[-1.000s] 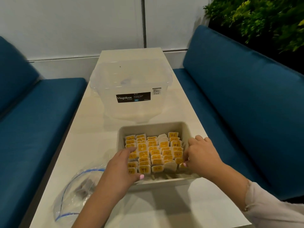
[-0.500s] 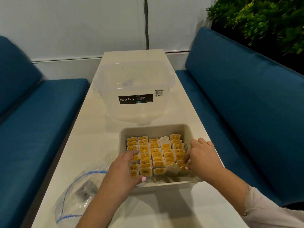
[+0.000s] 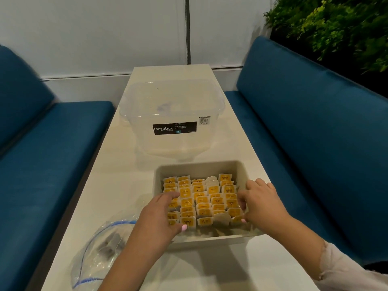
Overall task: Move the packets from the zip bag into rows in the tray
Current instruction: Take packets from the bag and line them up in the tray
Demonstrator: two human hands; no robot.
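A beige tray (image 3: pixel 199 167) sits on the table in front of me, filled with several rows of upright yellow-labelled packets (image 3: pixel 202 200). My left hand (image 3: pixel 159 217) rests on the left column, its fingers stretched over the packet tops and its thumb against the front packet. My right hand (image 3: pixel 263 203) is at the right column, where its curled fingers and thumb hold a few packets. The clear zip bag (image 3: pixel 98 250) with a blue seal lies flat at the near left, with a dark shape inside it.
A clear Megabox storage box (image 3: pixel 174 114) stands behind the tray in the middle of the long pale table (image 3: pixel 117 181). Blue benches run along both sides. Green plants hang at the upper right.
Both hands stay at the tray's two sides and have barely shifted. The packets look slightly more even.
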